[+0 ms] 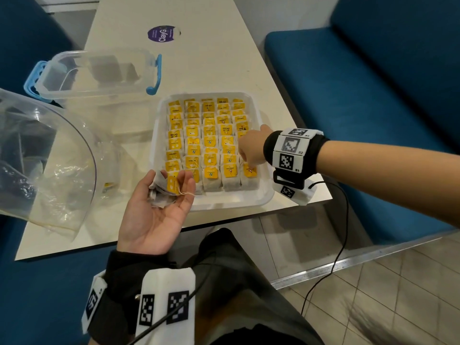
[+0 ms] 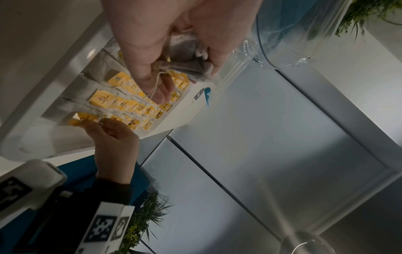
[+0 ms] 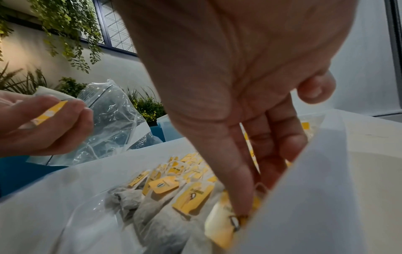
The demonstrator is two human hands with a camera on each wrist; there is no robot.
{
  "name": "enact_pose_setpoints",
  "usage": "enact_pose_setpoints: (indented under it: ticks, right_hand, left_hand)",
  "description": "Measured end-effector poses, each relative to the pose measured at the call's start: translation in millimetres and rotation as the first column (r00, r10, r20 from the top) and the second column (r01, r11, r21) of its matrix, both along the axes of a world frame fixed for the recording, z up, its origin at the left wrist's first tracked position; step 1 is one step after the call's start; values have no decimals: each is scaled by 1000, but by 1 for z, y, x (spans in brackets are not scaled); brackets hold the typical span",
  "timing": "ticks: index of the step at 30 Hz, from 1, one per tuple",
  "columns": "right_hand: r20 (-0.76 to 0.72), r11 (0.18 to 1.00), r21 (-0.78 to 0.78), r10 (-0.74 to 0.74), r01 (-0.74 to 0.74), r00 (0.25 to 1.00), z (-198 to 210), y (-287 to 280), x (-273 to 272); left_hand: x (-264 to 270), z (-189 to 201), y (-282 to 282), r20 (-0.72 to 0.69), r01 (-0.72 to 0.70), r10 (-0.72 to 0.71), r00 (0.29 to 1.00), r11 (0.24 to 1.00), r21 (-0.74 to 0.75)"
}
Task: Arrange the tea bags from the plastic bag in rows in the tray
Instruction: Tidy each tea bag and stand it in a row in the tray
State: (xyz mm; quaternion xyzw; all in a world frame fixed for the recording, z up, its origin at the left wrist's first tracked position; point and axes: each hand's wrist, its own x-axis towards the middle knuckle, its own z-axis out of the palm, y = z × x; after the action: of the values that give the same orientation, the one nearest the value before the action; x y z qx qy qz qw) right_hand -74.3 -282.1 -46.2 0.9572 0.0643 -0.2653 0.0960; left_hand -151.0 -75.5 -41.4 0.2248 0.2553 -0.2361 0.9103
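Note:
A white tray (image 1: 231, 202) holds several rows of tea bags (image 1: 209, 143) with yellow tags. My left hand (image 1: 171, 185) lies palm up at the tray's front left corner, its fingers curled round a few loose tea bags (image 1: 161, 190); the left wrist view shows the same grey tea bags (image 2: 187, 68) in those fingers. My right hand (image 1: 249, 158) reaches down into the front right column. There its straight fingertips (image 3: 243, 202) press on the yellow tag of the nearest tea bag (image 3: 224, 228), with the thumb held apart. The clear plastic bag (image 1: 62, 185) lies crumpled to the left.
A clear lidded box (image 1: 99, 70) with blue clasps stands behind the tray, and a clear round dome (image 1: 74, 135) stands at far left. The tray sits close to the table's front right corner (image 1: 323, 195). Blue benches (image 1: 348, 83) flank the table.

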Motion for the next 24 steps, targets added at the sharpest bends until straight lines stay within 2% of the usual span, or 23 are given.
enact_pose_setpoints:
  ticks: [3,6,8,10,12,14,16,20,24]
  right_hand:
    - [75,998,53,20,-24,997,10,4,-5]
    - [237,962,261,19,-83,971,31,18,-20]
    - [333,878,440,32,-186,942,48,32,-35]
    - [383,775,553,88,-305,919,60,49,-52]
    - [400,722,582,147,-374,905,64,63,-65]
    - [413,741,530,199,-412,889,61,73,-73]
    - [436,775,471,210,-420,875,57,77,-74]
    - [422,762,561,73,-324,904,50,81,-73]
    - [355,724,644,6,-249,935,48,83,-70]
  left_hand:
    - [-1,-1,1,32,8,-7,999,999,-44]
    - [-1,-2,3,41,12,-8,999,995,-96]
    - [-2,1,0,40,3,2,999,994,-110]
    - [-4,7,-4,53,-3,6,999,998,-63]
    - [-5,10,-6,92,30,-28,995,999,-17]
    - [-6,11,-6,107,62,-64,992,998,25]
    - [-7,13,-6,95,30,-31,995,999,21]
    - [-9,14,-7,95,-16,20,995,999,-41]
    - [-8,8,-5,103,2,-1,995,1000,-12]
